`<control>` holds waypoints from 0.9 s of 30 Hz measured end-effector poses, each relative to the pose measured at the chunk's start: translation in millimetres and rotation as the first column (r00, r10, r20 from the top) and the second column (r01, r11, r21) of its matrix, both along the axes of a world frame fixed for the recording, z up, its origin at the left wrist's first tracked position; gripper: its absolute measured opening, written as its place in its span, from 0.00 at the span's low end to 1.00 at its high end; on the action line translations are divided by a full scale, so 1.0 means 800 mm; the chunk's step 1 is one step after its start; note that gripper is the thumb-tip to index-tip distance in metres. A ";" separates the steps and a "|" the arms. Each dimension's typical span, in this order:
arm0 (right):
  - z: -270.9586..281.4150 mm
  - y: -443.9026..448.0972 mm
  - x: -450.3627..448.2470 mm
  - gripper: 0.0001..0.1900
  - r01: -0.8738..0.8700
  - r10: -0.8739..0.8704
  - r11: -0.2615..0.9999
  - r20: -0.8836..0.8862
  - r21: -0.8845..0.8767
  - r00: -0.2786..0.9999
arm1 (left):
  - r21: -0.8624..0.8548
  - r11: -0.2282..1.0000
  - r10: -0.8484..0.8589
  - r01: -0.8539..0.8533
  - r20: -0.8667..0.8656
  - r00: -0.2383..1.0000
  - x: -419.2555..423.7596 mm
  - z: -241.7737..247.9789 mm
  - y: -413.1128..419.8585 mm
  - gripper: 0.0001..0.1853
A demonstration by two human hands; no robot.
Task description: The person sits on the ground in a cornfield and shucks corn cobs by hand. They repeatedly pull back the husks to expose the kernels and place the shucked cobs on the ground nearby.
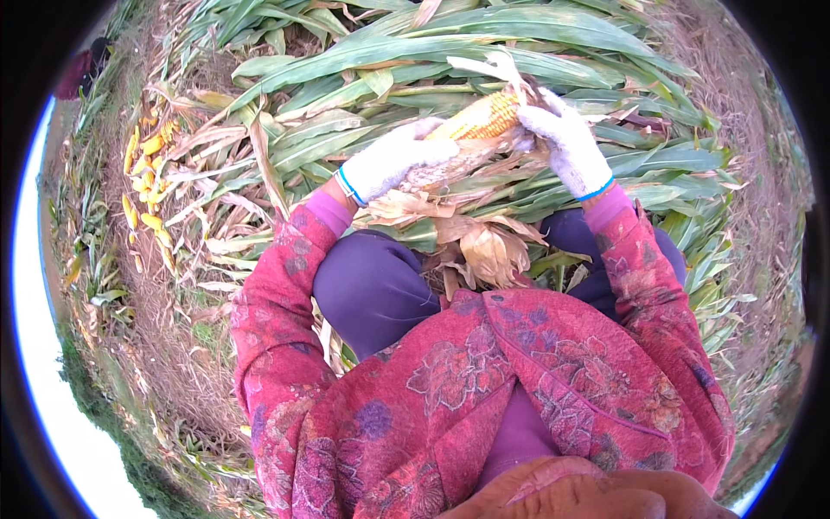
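A partly husked ear of corn (483, 120) lies between my hands, its yellow kernels bare on the upper side. My left hand (405, 156), in a white knitted glove with a blue cuff edge, grips the ear's lower left end and loose husk. Around the upper right end, where pale husk is peeled back, closes my right hand (561, 133), gloved the same way. Dry husk leaves (415, 206) hang below the ear. A bunch of dry, papery husk (494, 254) sits between my knees.
Cut green corn stalks (441, 48) lie in a thick layer in front of me and under my hands. Several husked yellow ears (152, 175) are piled on the ground at the left. Dry husks and leaves (224, 156) are strewn beside that pile. Part of another person (83, 71) shows at the far upper left.
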State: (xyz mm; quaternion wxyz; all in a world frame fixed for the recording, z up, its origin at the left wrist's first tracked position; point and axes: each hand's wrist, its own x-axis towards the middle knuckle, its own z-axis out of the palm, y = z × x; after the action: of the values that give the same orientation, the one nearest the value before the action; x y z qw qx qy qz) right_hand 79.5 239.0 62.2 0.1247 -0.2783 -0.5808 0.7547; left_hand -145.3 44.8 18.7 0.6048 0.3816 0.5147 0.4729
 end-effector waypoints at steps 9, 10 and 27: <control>-0.063 -0.048 -0.004 0.16 -0.376 0.372 0.622 0.163 0.687 0.914 | -0.059 0.990 0.133 -0.127 0.104 0.986 0.008 -0.005 0.010 0.33; -0.058 -0.072 -0.002 0.18 -0.627 0.442 0.321 0.473 0.710 0.762 | -0.072 0.986 0.159 -0.151 0.114 0.981 0.006 -0.014 0.006 0.33; -0.092 -0.069 -0.064 0.22 -0.527 0.402 0.557 0.347 0.642 0.847 | -0.104 0.933 0.359 -0.343 0.251 0.899 -0.012 -0.054 -0.011 0.33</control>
State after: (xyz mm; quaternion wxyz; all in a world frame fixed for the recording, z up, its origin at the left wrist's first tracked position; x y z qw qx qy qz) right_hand 28.1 183.7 -11.2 -0.0282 -0.1030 -0.8878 0.4477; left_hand -154.9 36.1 -24.3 0.5840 0.1982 0.5026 0.6058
